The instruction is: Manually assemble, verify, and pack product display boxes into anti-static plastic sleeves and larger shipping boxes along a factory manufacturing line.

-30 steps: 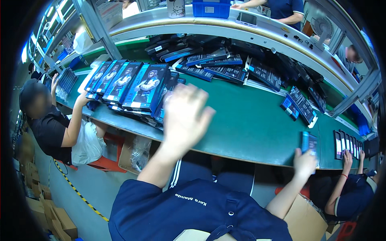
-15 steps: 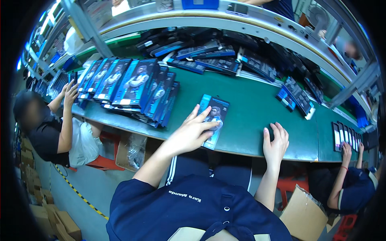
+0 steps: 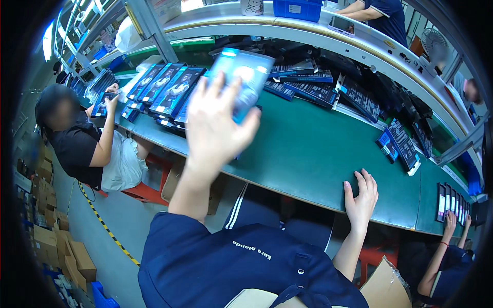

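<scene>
My left hand is raised over the table, gripping a flat blue box between thumb and fingers. Motion smears the box, and its picture side faces up. Just behind and left of that hand leans a stack of similar black-and-blue boxes, partly hidden by my hand. My right hand rests at the front edge of the green table, fingers loosely bent and apart, holding nothing.
A jumbled heap of boxes lies under the shelf at the back. Two more boxes sit at the right. Left, a co-worker handles a box; another person's hands touch a row of dark trays far right.
My left hand has lifted the box off the table and carried it up and left toward the stack. My right hand stays by the edge. The whole view has tilted somewhat.
</scene>
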`<state>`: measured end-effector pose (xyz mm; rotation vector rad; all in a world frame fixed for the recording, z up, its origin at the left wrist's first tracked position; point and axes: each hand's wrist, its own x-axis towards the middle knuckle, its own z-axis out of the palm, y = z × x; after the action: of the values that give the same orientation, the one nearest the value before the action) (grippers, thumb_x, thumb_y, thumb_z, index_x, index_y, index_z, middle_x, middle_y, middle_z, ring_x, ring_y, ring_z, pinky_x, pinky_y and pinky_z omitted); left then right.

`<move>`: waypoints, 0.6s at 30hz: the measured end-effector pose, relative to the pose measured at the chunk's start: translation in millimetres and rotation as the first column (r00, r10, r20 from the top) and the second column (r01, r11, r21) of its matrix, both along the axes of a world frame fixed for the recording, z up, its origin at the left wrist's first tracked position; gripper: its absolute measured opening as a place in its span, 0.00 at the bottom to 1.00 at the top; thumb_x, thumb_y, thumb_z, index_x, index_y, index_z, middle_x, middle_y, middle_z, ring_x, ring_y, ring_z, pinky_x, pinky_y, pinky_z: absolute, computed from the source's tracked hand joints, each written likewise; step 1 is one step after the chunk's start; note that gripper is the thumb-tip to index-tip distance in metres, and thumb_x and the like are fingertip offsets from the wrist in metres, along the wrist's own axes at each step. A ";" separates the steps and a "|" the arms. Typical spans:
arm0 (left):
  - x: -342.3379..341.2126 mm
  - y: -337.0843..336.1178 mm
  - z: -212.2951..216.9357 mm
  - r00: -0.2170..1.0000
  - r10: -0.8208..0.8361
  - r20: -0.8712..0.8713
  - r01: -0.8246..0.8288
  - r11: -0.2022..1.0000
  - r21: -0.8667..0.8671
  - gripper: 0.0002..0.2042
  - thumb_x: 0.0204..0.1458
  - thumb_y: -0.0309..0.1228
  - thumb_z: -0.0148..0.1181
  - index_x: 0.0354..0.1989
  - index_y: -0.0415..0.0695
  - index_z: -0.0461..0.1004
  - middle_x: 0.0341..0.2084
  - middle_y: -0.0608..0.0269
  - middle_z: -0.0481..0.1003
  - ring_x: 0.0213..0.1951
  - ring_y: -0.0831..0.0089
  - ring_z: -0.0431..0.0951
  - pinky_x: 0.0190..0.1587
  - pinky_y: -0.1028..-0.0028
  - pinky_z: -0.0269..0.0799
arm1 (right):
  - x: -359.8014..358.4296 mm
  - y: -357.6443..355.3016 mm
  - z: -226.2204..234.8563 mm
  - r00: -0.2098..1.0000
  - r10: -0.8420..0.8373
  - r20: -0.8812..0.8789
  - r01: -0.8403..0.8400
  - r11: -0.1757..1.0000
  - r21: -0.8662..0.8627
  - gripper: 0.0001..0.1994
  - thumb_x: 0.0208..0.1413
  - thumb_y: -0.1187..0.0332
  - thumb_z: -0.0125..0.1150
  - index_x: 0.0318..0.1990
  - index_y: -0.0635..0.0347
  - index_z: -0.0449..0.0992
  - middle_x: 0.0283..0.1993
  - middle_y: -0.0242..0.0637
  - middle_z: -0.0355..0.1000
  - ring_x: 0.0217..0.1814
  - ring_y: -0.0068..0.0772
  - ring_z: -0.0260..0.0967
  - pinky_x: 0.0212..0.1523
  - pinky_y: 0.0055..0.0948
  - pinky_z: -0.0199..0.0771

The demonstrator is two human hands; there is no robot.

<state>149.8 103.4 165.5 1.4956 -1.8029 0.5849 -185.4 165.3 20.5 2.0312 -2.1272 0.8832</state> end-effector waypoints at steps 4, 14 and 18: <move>33.2 -21.6 -7.1 0.978 0.172 0.119 -0.177 0.984 0.028 0.10 0.54 0.33 0.60 0.41 0.43 0.81 0.38 0.55 0.81 0.55 0.51 0.75 0.63 0.50 0.59 | -1.0 -0.6 -1.7 1.000 -0.008 -0.007 0.008 1.000 -0.014 0.20 0.55 0.61 0.64 0.53 0.60 0.76 0.62 0.43 0.68 0.68 0.48 0.59 0.65 0.45 0.57; -34.1 -26.8 -147.6 0.814 -0.313 -0.488 0.512 0.784 0.350 0.25 0.51 0.40 0.65 0.53 0.36 0.73 0.53 0.41 0.72 0.57 0.50 0.72 0.60 0.61 0.66 | 0.2 1.5 0.9 1.000 -0.003 -0.010 0.003 1.000 0.008 0.19 0.56 0.61 0.63 0.53 0.60 0.76 0.62 0.43 0.67 0.69 0.47 0.59 0.66 0.44 0.56; -21.9 -47.1 -153.0 0.801 -0.204 -0.562 0.417 0.865 0.281 0.31 0.53 0.38 0.63 0.60 0.29 0.63 0.58 0.33 0.66 0.60 0.45 0.67 0.63 0.60 0.63 | 0.4 1.8 0.3 1.000 -0.006 0.001 0.006 1.000 0.014 0.19 0.55 0.61 0.63 0.53 0.60 0.76 0.62 0.43 0.67 0.69 0.47 0.58 0.67 0.44 0.55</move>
<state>127.9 56.3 12.5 1.3714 -1.7258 -0.3558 -185.0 167.1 20.9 2.0298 -2.1448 0.8718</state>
